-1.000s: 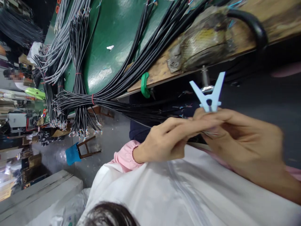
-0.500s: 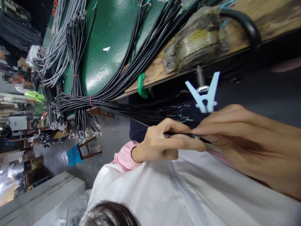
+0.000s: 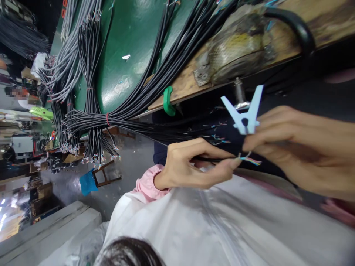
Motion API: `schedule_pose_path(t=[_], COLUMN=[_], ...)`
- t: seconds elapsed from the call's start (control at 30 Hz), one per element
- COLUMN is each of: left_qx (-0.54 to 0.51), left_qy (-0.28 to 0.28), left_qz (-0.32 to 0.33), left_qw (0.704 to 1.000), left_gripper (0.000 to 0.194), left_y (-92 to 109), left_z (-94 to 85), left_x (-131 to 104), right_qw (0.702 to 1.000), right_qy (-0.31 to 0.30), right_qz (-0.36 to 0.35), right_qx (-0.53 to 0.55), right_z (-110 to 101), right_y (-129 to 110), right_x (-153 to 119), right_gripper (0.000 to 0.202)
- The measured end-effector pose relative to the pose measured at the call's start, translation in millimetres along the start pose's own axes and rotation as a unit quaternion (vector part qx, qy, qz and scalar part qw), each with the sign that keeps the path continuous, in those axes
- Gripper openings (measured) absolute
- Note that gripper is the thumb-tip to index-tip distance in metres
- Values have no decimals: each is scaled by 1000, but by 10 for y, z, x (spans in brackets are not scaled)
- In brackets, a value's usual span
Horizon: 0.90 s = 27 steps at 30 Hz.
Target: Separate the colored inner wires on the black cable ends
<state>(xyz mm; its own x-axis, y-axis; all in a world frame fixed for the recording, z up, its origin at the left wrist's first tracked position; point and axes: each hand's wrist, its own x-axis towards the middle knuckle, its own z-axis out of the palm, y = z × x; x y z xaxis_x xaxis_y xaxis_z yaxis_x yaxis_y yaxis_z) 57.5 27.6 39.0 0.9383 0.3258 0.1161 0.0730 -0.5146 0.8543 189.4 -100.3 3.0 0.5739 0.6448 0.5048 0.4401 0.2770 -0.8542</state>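
Observation:
My left hand comes in from a pink cuff and pinches a black cable close to its end. Thin coloured wires fan out of that end, past my left thumb and fingertip. Just to the right, my right hand is closed, thumb against fingers, on a thin pale strand that curves up from the cable end. A light blue clothes peg stands just above my right fingertips. Below the table edge, more black cables run towards my hands with their coloured wire ends bare.
Bundles of black cable and grey cable lie on the green table. A green clamp grips the wooden edge, beside a plastic-wrapped device. A blue-seated stool and a person appear at left.
My right hand has drawn back slightly from my left. The coloured wires at the cable end now stand exposed between the hands. The view has shifted slightly.

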Motion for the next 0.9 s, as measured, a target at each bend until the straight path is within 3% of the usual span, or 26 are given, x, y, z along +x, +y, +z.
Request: schedule_pose_path(t=[0.1,0.17,0.23,0.4,0.67,0.9], left_qx=[-9,-16,-10,-14,-62,-43], left_qy=[54,88,110,139,130,133], left_qz=[26,28,8,-21,-87,-34], left_qw=[998,996,994,990,986,990], left_gripper=[45,46,47,51,46,40], left_y=[38,67,90,126,174,138], left_z=[27,43,60,116,148,135], left_x=[36,66,98,168,198,134], right_qw=[982,943,901,865,846,858], right_qy=[53,46,15,-9,-35,-7], right_qz=[156,272,331,347,365,383], right_qx=[87,187,281,362,387,343], right_z=[80,158,227,289,330,303], right_y=[16,-10,-30,19,53,303], right_x=[131,237,338,453,435,228], right_gripper=[46,57,64,71,80,78])
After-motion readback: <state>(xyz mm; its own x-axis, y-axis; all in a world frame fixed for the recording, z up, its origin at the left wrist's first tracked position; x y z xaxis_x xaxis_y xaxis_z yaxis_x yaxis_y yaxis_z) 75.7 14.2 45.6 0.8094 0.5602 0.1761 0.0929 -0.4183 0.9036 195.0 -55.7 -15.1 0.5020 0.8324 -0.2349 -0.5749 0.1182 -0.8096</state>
